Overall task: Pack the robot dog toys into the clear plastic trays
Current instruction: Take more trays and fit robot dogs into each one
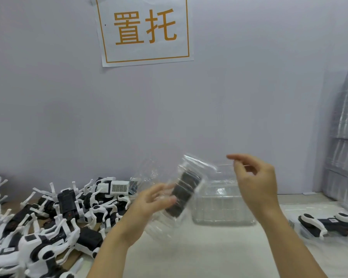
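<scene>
blurring hides the left hand [157,197] grip on a tilted clear tray [181,189]; right hand [255,181] loosely open.

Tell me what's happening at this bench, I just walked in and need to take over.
A person is packing robot dog toys. The left hand holds a clear tray tilted in the air, something dark inside it. The right hand hovers beside it, fingers loosely curled, holding nothing. Unpacked dogs are piled on the left; one packed dog lies on the right.

Robot dog toys [54,213] crowd the table [209,253] from 7 to 9 o'clock; stacked trays [344,137] wall 3 o'clock; bare tabletop at 6.
</scene>
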### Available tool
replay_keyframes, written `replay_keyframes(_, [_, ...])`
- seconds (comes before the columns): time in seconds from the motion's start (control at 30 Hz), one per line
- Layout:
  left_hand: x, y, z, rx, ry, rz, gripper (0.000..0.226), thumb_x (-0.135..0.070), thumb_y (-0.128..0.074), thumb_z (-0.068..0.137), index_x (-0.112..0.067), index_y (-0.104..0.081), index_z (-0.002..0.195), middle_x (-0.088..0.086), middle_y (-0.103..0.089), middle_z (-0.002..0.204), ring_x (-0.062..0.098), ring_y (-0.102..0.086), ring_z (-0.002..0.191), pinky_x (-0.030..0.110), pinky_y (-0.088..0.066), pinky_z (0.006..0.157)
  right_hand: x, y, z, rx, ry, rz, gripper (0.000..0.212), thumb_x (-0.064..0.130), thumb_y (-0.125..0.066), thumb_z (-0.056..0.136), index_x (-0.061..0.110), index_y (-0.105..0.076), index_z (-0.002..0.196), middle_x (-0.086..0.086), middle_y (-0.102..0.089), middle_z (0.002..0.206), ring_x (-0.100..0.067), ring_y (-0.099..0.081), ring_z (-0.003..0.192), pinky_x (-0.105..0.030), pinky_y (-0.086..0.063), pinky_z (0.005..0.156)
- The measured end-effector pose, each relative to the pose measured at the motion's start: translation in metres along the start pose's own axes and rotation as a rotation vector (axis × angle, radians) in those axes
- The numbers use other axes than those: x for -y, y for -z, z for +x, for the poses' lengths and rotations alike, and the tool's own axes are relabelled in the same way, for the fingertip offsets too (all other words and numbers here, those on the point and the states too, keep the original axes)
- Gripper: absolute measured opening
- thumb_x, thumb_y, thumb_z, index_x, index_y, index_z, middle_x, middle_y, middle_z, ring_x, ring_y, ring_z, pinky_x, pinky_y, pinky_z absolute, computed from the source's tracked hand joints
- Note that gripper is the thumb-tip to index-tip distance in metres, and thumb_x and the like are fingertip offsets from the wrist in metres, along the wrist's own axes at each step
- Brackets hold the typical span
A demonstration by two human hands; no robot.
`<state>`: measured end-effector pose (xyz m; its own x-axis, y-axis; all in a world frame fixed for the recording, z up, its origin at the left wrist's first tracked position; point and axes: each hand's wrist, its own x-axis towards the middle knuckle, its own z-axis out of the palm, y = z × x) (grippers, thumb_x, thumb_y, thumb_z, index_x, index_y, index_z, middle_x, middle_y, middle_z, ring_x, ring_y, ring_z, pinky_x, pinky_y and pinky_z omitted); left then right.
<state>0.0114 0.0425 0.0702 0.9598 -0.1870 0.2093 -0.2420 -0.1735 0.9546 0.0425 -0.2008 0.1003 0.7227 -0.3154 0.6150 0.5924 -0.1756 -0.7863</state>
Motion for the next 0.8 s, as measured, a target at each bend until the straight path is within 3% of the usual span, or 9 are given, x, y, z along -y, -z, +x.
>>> replay_keyframes(0.1, [-0.006, -0.008, 0.002, 0.102, 0.054, 0.427, 0.061, -0.063, -0.079, 0.053, -0.055, -0.065, 0.112, -0.02, -0.06, 0.123, 0.002, -0.055, 0.114, 0.025, -0.042, 0.091, 0.004, 0.007, 0.005, -0.034, -0.015, -0.007, 0.034, 0.007, -0.056, 0.093, 0.033, -0.075, 0.082, 0.016, -0.066, 0.069, -0.004, -0.053, 0.061, -0.014, -0.043, 0.056])
replay_keyframes(0.2, [0.0, -0.038, 0.009, 0.207, 0.054, 0.722, 0.074, -0.062, -0.082, 0.055, -0.062, -0.052, 0.123, -0.025, -0.041, 0.136, 0.001, -0.032, 0.132, 0.035, -0.03, 0.114, 0.01, -0.003, 0.0, 0.011, -0.013, 0.009, 0.034, 0.005, -0.056, 0.092, 0.031, -0.076, 0.082, 0.013, -0.067, 0.073, -0.007, -0.055, 0.063, -0.013, -0.043, 0.055])
replay_keyframes(0.33, [0.011, -0.083, 0.012, 0.214, 0.014, 0.611, 0.089, -0.073, -0.078, 0.053, -0.074, -0.031, 0.129, -0.028, -0.017, 0.153, -0.001, -0.009, 0.143, 0.041, -0.017, 0.12, 0.015, -0.023, -0.011, 0.103, -0.015, 0.025, 0.036, 0.003, -0.057, 0.091, 0.031, -0.076, 0.082, 0.014, -0.067, 0.077, -0.006, -0.057, 0.065, -0.012, -0.043, 0.056])
replay_keyframes(0.4, [0.016, -0.086, 0.016, 0.095, -0.005, 0.544, 0.067, -0.078, -0.066, 0.063, -0.061, -0.047, 0.125, -0.024, -0.036, 0.144, -0.001, -0.025, 0.138, 0.035, -0.026, 0.115, 0.015, -0.029, -0.016, 0.139, -0.013, 0.029, 0.036, 0.002, -0.057, 0.091, 0.031, -0.077, 0.082, 0.013, -0.067, 0.081, -0.007, -0.057, 0.065, -0.014, -0.044, 0.056])
replay_keyframes(0.47, [0.015, -0.08, 0.021, -0.159, 0.003, 0.547, 0.029, -0.058, -0.066, 0.079, -0.035, -0.065, 0.098, -0.014, -0.06, 0.11, 0.001, -0.053, 0.106, 0.027, -0.044, 0.094, 0.015, -0.032, -0.019, 0.156, -0.01, 0.017, 0.036, 0.002, -0.057, 0.09, 0.031, -0.076, 0.083, 0.012, -0.066, 0.081, -0.008, -0.057, 0.067, -0.015, -0.044, 0.057])
replay_keyframes(0.53, [0.017, -0.071, 0.026, -0.336, 0.108, 0.528, 0.026, -0.034, -0.06, 0.088, -0.018, -0.056, 0.068, -0.006, -0.065, 0.075, 0.007, -0.06, 0.064, 0.025, -0.047, 0.065, 0.015, -0.033, -0.02, 0.173, -0.017, 0.005, 0.036, 0.003, -0.056, 0.091, 0.032, -0.076, 0.083, 0.012, -0.065, 0.082, -0.006, -0.056, 0.067, -0.013, -0.044, 0.058])
replay_keyframes(0.57, [0.018, -0.067, 0.027, -0.325, 0.185, 0.503, 0.028, -0.03, -0.056, 0.09, -0.015, -0.052, 0.066, -0.001, -0.066, 0.067, 0.011, -0.062, 0.053, 0.024, -0.045, 0.057, 0.015, -0.033, -0.021, 0.182, -0.022, 0.002, 0.036, 0.003, -0.056, 0.091, 0.032, -0.076, 0.084, 0.012, -0.065, 0.082, -0.005, -0.056, 0.067, -0.013, -0.044, 0.058])
replay_keyframes(0.67, [0.021, -0.068, 0.025, -0.192, 0.315, 0.383, 0.03, -0.03, -0.052, 0.095, -0.008, -0.056, 0.076, 0.006, -0.068, 0.064, 0.021, -0.07, 0.052, 0.021, -0.046, 0.047, 0.016, -0.034, -0.022, 0.201, -0.033, -0.002, 0.037, 0.003, -0.055, 0.091, 0.031, -0.076, 0.084, 0.011, -0.065, 0.084, -0.007, -0.057, 0.072, -0.013, -0.045, 0.059])
replay_keyframes(0.8, [0.024, -0.075, 0.025, -0.112, 0.316, 0.216, 0.034, -0.033, -0.055, 0.096, 0.0, -0.065, 0.089, 0.009, -0.073, 0.073, 0.027, -0.074, 0.064, 0.026, -0.055, 0.056, 0.016, -0.035, -0.022, 0.205, -0.037, -0.001, 0.037, 0.002, -0.054, 0.09, 0.03, -0.077, 0.083, 0.01, -0.066, 0.083, -0.008, -0.057, 0.073, -0.012, -0.045, 0.059])
